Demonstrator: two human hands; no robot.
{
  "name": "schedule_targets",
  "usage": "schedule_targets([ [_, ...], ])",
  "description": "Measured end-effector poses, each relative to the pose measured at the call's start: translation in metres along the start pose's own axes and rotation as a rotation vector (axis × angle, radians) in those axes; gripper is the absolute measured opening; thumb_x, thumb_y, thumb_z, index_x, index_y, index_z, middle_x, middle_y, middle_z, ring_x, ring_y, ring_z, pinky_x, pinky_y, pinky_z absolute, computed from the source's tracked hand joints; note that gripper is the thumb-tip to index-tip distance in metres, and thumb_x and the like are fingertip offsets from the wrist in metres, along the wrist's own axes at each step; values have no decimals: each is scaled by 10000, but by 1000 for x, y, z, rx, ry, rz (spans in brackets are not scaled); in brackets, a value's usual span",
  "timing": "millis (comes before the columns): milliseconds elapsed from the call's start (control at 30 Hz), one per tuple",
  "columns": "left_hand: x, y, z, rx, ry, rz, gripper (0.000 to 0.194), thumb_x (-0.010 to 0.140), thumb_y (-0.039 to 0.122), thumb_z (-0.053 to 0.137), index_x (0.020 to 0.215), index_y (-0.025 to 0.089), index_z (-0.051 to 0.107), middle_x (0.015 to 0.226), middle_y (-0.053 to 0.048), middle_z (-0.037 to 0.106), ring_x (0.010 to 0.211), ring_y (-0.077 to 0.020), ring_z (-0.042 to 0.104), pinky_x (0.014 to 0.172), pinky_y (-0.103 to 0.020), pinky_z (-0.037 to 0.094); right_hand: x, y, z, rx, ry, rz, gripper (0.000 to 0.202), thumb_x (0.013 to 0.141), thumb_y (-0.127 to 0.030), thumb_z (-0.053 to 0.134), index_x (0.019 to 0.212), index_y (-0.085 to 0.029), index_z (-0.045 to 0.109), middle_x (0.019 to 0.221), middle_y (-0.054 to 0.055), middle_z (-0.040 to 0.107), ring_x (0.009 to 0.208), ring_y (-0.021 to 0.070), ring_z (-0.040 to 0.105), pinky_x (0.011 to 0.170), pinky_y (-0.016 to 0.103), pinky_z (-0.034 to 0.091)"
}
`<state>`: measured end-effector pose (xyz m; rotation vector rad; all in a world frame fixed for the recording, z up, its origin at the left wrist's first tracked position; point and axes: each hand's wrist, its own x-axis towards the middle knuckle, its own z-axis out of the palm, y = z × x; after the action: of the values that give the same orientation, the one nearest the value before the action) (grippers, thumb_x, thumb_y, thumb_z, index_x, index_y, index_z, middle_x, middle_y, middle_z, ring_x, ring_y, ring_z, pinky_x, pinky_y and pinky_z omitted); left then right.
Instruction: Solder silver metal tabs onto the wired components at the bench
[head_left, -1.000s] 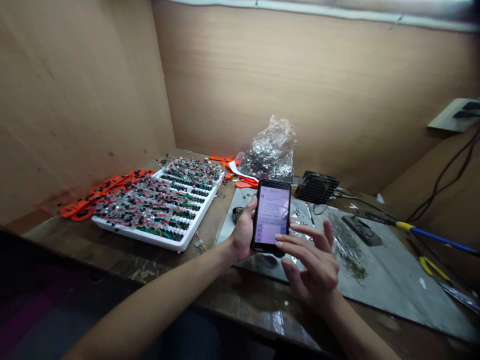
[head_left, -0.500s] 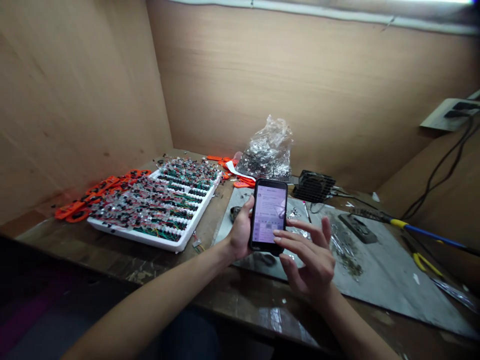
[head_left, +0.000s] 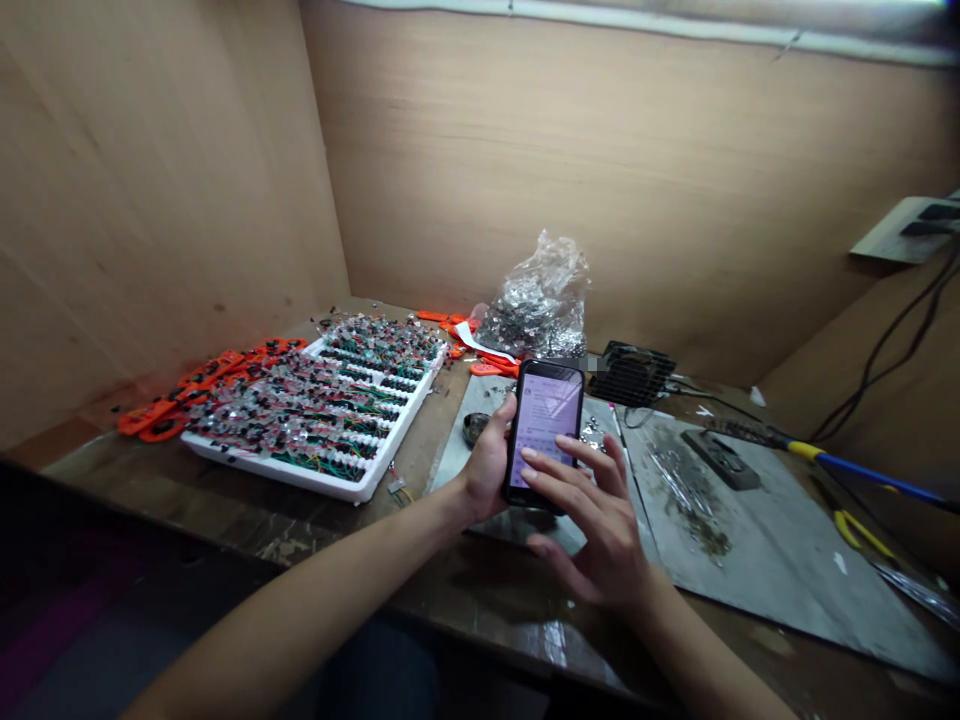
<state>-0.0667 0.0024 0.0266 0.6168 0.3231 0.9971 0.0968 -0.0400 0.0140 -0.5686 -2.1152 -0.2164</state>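
Observation:
A black smartphone [head_left: 551,410] with a lit screen is held upright, tilted slightly, above the grey mat. My left hand [head_left: 491,465] is closed round its left side, thumb along the edge. My right hand [head_left: 592,510] has its fingers spread over the lower part of the screen, fingertips at or just above the glass, and holds nothing. A small dark round dish [head_left: 475,429] sits on the mat, just left of my left thumb.
A white foam tray [head_left: 360,490] full of wired parts lies left, beside orange-handled tools [head_left: 157,415]. Behind the phone are a plastic bag of metal pieces [head_left: 536,310] and a black fan [head_left: 631,372]. A blue-yellow soldering iron [head_left: 862,465] and yellow-handled pliers [head_left: 859,532] lie right.
My right hand has moved left across the screen, its fingers now spread further over the lower screen. The phone has tilted slightly to the right, still in my left hand.

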Motion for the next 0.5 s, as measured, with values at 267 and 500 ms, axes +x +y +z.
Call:
schedule_targets([
  [267,1,-1,2,-11,16,15,674,978,633,537,1349,91,687,1143,-188,791,1070,-321,750,1009,-417,551,-1,0,-3,12,64,-2,359,982,-347,594,1286,-173,675,1271,94,767,1380,327,552,1300,600,119],
  [500,0,0,5,-14,33,20,689,1051,599,375,1406,74,647,1181,-198,780,1088,-321,746,1042,-428,527,0,1,-2,16,93,35,284,955,-293,629,1205,-187,714,1198,74,793,1322,321,596,1297,604,126],
])
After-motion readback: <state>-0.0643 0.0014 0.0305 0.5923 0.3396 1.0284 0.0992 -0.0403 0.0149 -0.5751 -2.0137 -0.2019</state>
